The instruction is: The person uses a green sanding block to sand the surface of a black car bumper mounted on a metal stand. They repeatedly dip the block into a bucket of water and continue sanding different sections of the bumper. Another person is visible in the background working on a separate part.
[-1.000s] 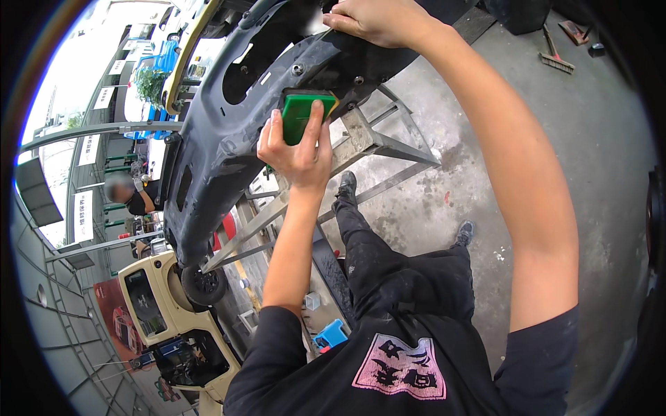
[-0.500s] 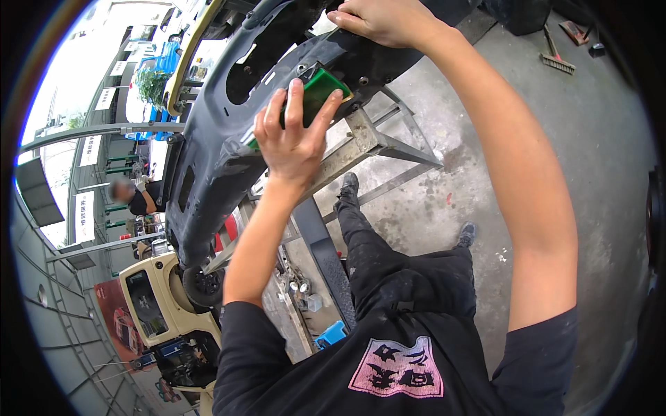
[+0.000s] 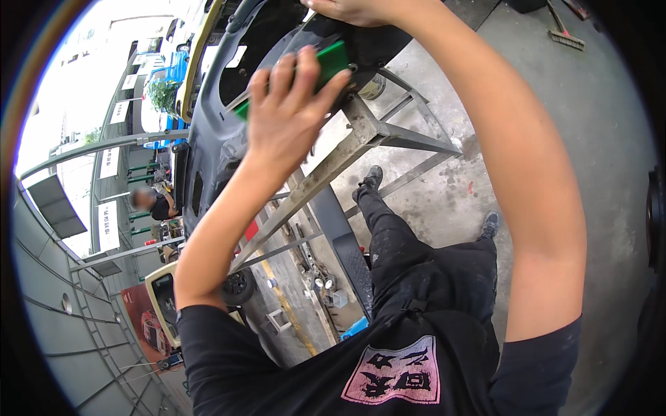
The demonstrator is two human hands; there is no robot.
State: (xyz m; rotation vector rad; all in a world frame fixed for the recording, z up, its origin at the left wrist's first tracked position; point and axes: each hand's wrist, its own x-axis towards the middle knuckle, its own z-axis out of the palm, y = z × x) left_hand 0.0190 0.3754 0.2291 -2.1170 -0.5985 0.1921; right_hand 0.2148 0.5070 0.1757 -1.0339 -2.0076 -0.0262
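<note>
My left hand is closed over a long green sanding block, with its fingers bent across the top and slightly smeared by motion. The block lies against a dark grey moulded car panel, which has large openings and curved edges. At the upper edge of the view, my right hand grips the far part of the same panel; its upper side is cut off. A worn metal stand is under the panel.
Angled stand legs reach the floor near my feet. A broom lies at the far right. Metal parts and a blue object are on the floor below my left arm. A person and a partly hidden beige vehicle are farther left.
My left hand and the green sanding block have moved up and slightly left along the panel. My view has shifted, and the right hand sits higher, still at the panel.
</note>
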